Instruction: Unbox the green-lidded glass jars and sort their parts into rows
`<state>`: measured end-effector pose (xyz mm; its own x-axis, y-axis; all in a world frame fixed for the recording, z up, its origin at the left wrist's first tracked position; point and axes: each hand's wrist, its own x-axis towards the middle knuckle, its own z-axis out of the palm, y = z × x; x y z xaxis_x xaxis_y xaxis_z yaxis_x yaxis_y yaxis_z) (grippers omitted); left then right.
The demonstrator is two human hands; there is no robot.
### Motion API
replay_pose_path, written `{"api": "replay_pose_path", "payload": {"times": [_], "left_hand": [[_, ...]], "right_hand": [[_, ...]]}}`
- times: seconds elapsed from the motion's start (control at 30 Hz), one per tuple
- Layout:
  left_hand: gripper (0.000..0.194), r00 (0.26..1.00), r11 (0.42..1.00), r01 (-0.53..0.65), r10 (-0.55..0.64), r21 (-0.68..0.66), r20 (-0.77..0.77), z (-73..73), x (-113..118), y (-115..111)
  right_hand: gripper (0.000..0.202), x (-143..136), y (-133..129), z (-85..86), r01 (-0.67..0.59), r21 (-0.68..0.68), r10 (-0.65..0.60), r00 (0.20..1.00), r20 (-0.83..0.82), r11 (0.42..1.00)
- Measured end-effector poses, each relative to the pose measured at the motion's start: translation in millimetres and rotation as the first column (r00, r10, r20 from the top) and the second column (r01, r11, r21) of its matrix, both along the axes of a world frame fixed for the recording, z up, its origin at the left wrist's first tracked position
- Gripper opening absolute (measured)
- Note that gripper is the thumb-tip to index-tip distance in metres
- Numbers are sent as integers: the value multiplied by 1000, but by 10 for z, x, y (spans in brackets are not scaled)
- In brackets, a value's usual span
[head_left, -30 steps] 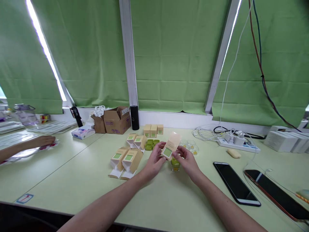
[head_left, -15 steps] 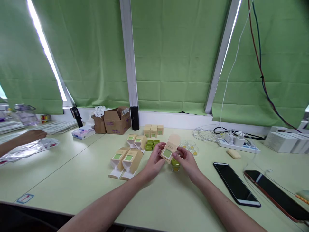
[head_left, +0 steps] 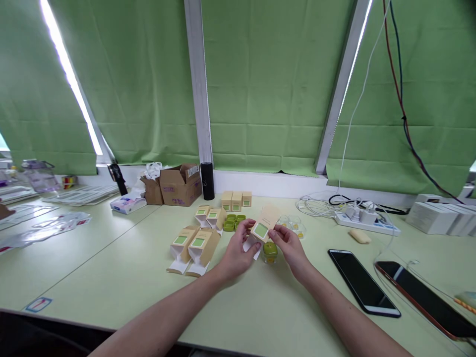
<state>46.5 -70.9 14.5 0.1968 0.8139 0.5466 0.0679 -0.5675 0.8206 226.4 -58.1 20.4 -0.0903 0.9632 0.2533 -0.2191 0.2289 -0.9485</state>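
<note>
Between my two hands is a small kraft cardboard box (head_left: 265, 224) with a green square on it, partly unfolded, its white inner flap showing below. My left hand (head_left: 240, 252) grips its left side, and my right hand (head_left: 288, 244) pinches its right edge. Just under the box a small jar with a green lid (head_left: 270, 252) stands on the table. To the left are open kraft boxes (head_left: 203, 246) with their white flaps out. Several green lids (head_left: 229, 225) sit behind my left hand, and clear jars (head_left: 297, 228) with something yellow inside are behind my right.
Closed small boxes (head_left: 236, 201) stand at the back beside a black cylinder (head_left: 207, 181) and a brown carton (head_left: 181, 186). Two phones (head_left: 364, 282) lie on the right, near a power strip (head_left: 368, 223) with cables. Plastic bags (head_left: 63, 223) lie far left, where another person's hand (head_left: 5, 211) shows at the edge.
The box in my hands has opened from flat into a squarer shape, its white flap now visible below. The other person's hand at the left has drawn back toward the frame edge.
</note>
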Motion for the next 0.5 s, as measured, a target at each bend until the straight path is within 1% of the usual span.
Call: {"api": "replay_pose_path", "payload": {"times": [0.07,0.13,0.3,0.4,0.5], "left_hand": [[42,995,996,-80,82,42,-60,-5,-9,3],[36,984,990,-117,126,77,-123,4,-24,-7],[39,964,982,-81,121,171,-237,53,-51,-50],[37,949,970,-138,187,199,-253,43,-55,-40],[34,940,956,-200,249,213,-233,6,-53,-12]], "right_hand": [[61,2,-3,8,13,6,-13,1000,6,1000],[61,8,-6,24,34,12,-34,999,12,999],[61,27,-8,59,88,6,-88,996,5,996],[61,20,-5,51,60,3,-60,998,6,998],[66,2,2,31,11,11,-11,999,35,1000]]}}
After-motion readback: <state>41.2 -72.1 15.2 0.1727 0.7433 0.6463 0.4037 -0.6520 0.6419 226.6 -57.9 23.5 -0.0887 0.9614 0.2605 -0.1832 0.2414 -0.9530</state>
